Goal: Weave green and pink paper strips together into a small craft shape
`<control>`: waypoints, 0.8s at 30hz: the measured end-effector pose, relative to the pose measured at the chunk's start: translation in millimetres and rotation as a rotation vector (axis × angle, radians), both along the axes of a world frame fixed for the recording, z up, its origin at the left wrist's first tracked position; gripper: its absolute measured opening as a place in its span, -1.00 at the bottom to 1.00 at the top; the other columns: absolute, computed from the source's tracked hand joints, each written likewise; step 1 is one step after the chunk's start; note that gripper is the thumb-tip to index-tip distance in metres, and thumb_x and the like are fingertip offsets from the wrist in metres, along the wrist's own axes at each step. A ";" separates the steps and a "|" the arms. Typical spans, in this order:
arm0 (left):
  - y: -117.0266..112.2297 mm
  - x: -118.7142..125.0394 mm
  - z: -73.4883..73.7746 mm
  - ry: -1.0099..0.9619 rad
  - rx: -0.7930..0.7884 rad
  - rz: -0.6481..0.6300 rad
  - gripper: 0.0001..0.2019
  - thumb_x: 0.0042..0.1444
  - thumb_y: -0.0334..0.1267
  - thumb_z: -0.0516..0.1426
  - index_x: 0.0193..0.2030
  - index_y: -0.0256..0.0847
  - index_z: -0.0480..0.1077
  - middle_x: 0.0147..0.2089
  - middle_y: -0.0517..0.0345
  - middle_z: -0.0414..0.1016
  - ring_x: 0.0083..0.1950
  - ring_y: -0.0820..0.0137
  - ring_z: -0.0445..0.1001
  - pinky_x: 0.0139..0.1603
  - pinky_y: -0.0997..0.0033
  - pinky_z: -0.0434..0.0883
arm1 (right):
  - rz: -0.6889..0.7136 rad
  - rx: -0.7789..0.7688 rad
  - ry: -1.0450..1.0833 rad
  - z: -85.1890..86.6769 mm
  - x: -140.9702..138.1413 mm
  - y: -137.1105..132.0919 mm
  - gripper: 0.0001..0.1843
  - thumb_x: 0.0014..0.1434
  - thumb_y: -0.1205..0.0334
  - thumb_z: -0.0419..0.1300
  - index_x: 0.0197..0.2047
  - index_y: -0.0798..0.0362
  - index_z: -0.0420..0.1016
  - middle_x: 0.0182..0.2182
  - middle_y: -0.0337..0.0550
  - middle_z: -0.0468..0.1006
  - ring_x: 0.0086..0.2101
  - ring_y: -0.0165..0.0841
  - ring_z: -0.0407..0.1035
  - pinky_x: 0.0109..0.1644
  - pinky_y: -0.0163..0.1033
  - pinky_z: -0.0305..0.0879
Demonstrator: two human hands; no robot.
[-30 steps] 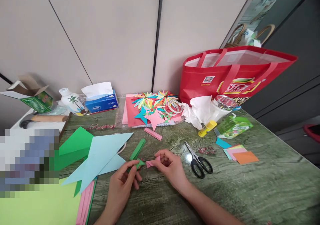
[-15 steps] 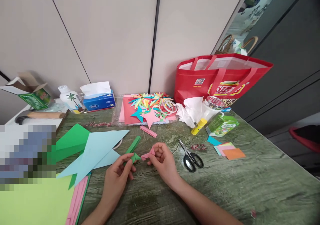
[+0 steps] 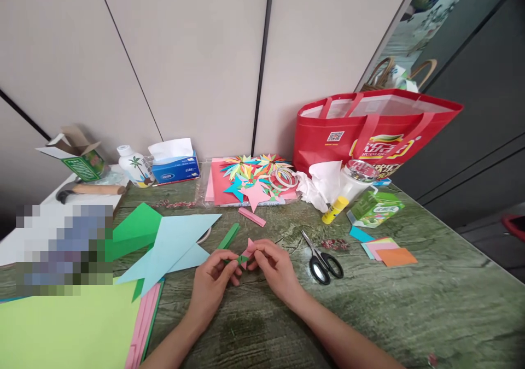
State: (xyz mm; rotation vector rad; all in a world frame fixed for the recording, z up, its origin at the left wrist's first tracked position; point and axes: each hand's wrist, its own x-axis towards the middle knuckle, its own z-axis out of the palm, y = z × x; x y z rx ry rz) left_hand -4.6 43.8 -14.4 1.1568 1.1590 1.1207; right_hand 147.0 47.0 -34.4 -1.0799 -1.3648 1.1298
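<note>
My left hand (image 3: 213, 284) pinches a small folded green paper piece (image 3: 241, 259) just above the green marbled table (image 3: 410, 314). My right hand (image 3: 276, 268) pinches a small folded pink paper piece (image 3: 249, 247). The two pieces touch tip to tip between my hands. A long folded green paper strip (image 3: 228, 236) lies on the table just behind my left hand. A folded pink strip (image 3: 251, 217) lies farther back.
Black-handled scissors (image 3: 322, 259) lie right of my hands. Light blue (image 3: 172, 243), green (image 3: 131, 232) and lime (image 3: 65, 325) paper sheets cover the left. Paper stars (image 3: 252, 175), tape rolls, glue stick (image 3: 335, 210), tissue box (image 3: 175, 167), bottle (image 3: 133, 165) and red bag (image 3: 369, 128) stand behind.
My hands have come together, so the green and pink folded pieces, held apart before, now meet. The view has shifted slightly.
</note>
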 end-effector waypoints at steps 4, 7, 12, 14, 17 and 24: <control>-1.7 1.3 1.0 -0.001 -0.058 -0.029 -0.81 -0.08 -0.20 0.19 -0.38 -0.26 0.35 -0.62 0.26 0.38 -0.63 0.49 0.34 -0.60 0.50 0.33 | 0.046 0.047 -0.086 1.3 -0.5 -2.4 -0.83 0.02 0.17 0.20 -0.32 0.06 0.49 -0.28 -0.09 0.41 -0.45 -0.44 0.35 -0.44 -0.35 0.34; -2.9 0.4 -2.4 0.004 -0.059 -0.033 -0.76 -0.06 -0.16 0.18 -0.30 -0.26 0.32 -0.65 0.29 0.36 -0.66 0.52 0.29 -0.68 0.57 0.26 | 0.029 0.030 -0.084 1.1 -1.6 -2.0 -0.87 0.02 0.20 0.20 -0.40 0.08 0.48 -0.36 -0.12 0.44 -0.47 -0.44 0.33 -0.46 -0.36 0.30; -2.8 -3.2 -6.8 -0.046 -0.064 -0.043 -0.62 0.10 0.00 -0.02 -0.13 -0.29 0.27 -0.72 0.32 0.28 -0.72 0.51 0.25 -0.76 0.60 0.17 | 0.045 -0.086 0.030 1.8 -3.0 -1.2 -0.80 0.05 0.12 0.17 -0.39 0.10 0.42 -0.55 -0.23 0.45 -0.56 -0.47 0.32 -0.45 -0.35 0.32; -3.6 -3.1 -5.6 -0.034 -0.077 -0.076 -0.60 0.10 0.00 -0.01 -0.10 -0.31 0.26 -0.72 0.32 0.27 -0.72 0.51 0.25 -0.75 0.60 0.18 | 0.056 -0.080 0.041 1.3 -2.8 -2.1 -0.77 0.04 0.08 0.17 -0.39 0.10 0.40 -0.55 -0.24 0.45 -0.55 -0.46 0.33 -0.46 -0.35 0.32; -6.1 -0.8 -2.3 -0.038 -0.038 -0.095 -0.51 0.02 -0.05 0.09 0.03 -0.29 0.16 -0.63 0.31 0.35 -0.67 0.50 0.32 -0.72 0.59 0.23 | 0.048 -0.041 0.034 0.1 -2.2 -3.9 -0.76 0.05 0.06 0.15 -0.37 0.09 0.36 -0.56 -0.26 0.44 -0.56 -0.47 0.33 -0.48 -0.36 0.32; -9.9 1.3 -2.9 0.037 0.016 -0.105 -0.43 -0.12 -0.12 0.21 0.01 -0.28 0.15 -0.54 0.27 0.44 -0.63 0.51 0.33 -0.67 0.56 0.25 | 0.030 0.008 0.016 -2.6 -2.2 -6.3 -0.75 0.08 0.04 0.10 -0.33 0.07 0.29 -0.57 -0.27 0.45 -0.56 -0.45 0.36 -0.52 -0.36 0.31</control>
